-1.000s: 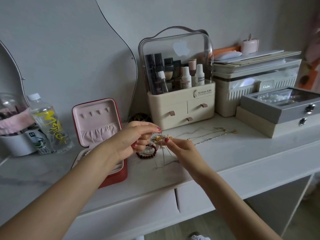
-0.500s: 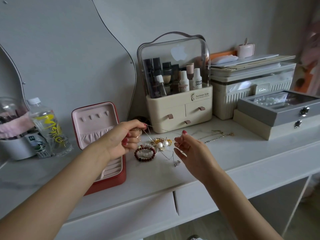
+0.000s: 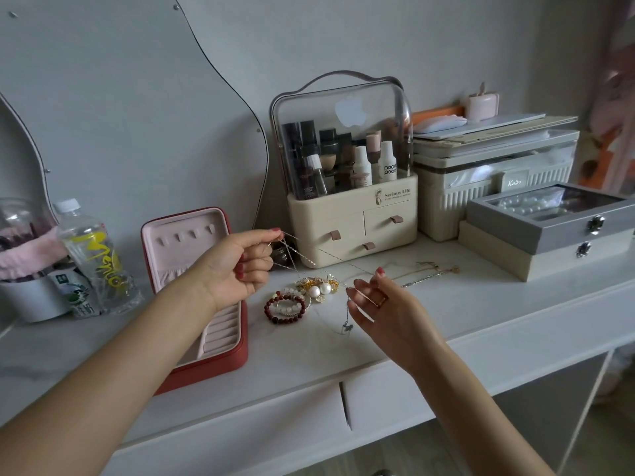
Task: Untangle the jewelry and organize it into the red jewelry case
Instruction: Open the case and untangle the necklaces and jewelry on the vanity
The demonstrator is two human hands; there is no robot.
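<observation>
Plainly legible: "Serious Life" on the cream cosmetic organizer [image 3: 354,221], "poom poom" on a white bottle [image 3: 388,163] under its clear domed lid, among dark tubes and other small bottles. Yellow lettering on the clear water bottle [image 3: 92,255] at far left, not fully readable.

Thin silver chain [image 3: 311,257], fine and glinting, stretched taut above the white dresser top [image 3: 481,307]; one end pinched between thumb and forefinger of the left hand [image 3: 237,269], other fingers curled. Far end meeting the fingertips of the right hand [image 3: 381,304], fingers spread and mostly straight, a ring on one; whether these pinch the chain cannot be told. Small pendant dangling below that hand.

Underneath, heaped on the dresser: tangled gold pieces with two large pearls [image 3: 319,289], a dark red bead bracelet [image 3: 284,309] lying around pale beads. More chains [image 3: 426,274] lying to the right, near the organizer.

Red jewelry case [image 3: 206,304] open just left of the heap, lid upright, pink lining, ring rolls in the base, partly hidden by the left forearm.

Grey glass-topped box [image 3: 549,218] at right, pearls inside, stacked on a cream box [image 3: 536,259].
</observation>
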